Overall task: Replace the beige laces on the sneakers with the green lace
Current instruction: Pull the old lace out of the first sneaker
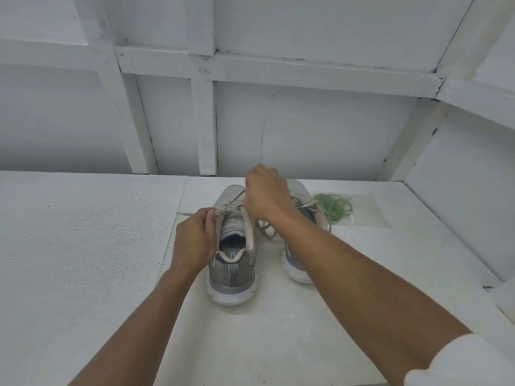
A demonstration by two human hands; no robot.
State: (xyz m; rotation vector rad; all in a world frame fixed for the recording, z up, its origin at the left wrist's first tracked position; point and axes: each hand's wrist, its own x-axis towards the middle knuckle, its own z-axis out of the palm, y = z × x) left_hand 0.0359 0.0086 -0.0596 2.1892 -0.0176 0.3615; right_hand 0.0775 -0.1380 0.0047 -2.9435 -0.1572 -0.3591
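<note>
Pinching beige lace (233,202), both hands (195,238) (267,197) sit left of the green lace (334,208)

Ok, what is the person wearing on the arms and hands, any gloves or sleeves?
No gloves: the left hand and right hand are bare, with no ring or watch showing. A white sleeve covers the right arm from about the elbow up. The left forearm is bare to the frame edge, no sleeve in view.

Open tabletop (83,246) left; wall (306,135) behind sneakers (232,263)

Bare forearms (348,277), a white sleeve (462,360) on the right.
</note>
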